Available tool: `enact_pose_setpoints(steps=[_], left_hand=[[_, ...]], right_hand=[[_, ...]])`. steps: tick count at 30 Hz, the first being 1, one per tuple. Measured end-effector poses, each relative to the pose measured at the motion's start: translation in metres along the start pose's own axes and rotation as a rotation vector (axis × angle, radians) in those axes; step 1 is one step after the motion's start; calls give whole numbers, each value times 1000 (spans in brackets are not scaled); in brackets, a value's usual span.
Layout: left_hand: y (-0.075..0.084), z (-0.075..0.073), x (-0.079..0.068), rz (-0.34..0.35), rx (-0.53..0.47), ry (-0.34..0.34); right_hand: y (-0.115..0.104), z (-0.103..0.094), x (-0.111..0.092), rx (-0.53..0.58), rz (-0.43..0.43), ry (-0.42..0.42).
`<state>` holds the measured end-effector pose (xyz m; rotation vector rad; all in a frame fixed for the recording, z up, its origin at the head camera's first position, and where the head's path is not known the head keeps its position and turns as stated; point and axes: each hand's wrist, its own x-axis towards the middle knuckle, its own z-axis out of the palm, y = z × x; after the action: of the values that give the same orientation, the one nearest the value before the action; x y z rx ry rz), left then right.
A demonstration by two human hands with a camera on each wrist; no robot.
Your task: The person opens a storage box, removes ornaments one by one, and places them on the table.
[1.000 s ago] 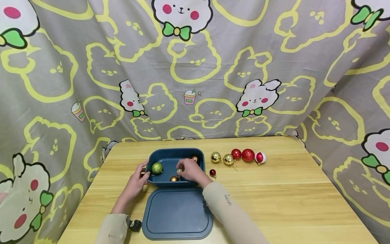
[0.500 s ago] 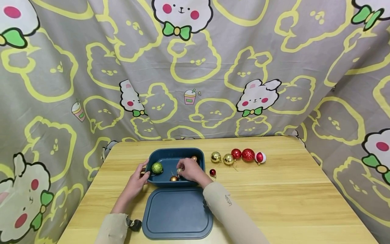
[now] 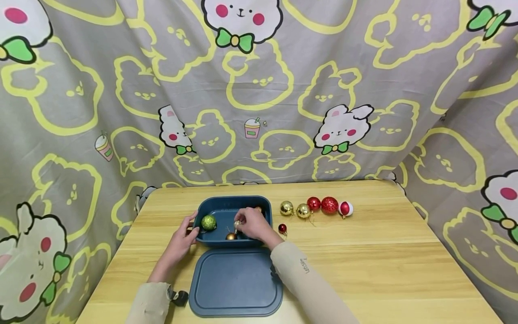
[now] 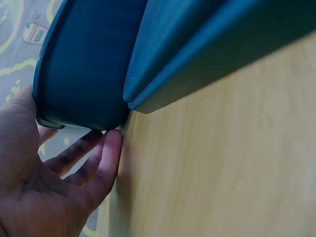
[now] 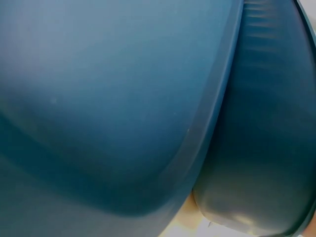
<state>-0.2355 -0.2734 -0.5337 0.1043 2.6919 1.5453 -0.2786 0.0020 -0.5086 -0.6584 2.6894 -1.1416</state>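
Note:
At the left end of a dark blue box [image 3: 232,244], my left hand [image 3: 185,231] grips the wall, thumb by the rim. In the left wrist view its fingers [image 4: 106,165] touch the lower end of the box. Inside the box, the thumb and fingers of my right hand [image 3: 252,223] pinch a small gold Christmas bauble [image 3: 237,223], partly covered by the fingers. Near it lies a copper-coloured bauble [image 3: 231,236]. A glittery green bauble [image 3: 208,222] sits at the left end. Another copper one [image 3: 258,209] is mostly hidden behind the right hand.
A blue lid [image 3: 236,283] lies flat in front of the box. To the right are gold baubles [image 3: 286,208], red baubles [image 3: 329,205] and a red-and-white one [image 3: 346,209]. A small dark red bauble [image 3: 282,229] lies close to the box's right end.
My right hand has risen very slightly, with the small gold bauble still pinched. The copper bauble beside it has turned a little, its thread now upright. My left hand has stayed on the box.

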Motion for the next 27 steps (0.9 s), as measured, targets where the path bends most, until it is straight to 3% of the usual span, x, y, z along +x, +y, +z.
enact_pose_setpoints(steps=[15, 27], left_hand=[[0, 0, 0, 0, 6, -2], [2, -1, -2, 7, -2, 2]], right_hand=[[0, -3, -2, 48, -35, 52], [-2, -20, -12, 73, -73, 62]])
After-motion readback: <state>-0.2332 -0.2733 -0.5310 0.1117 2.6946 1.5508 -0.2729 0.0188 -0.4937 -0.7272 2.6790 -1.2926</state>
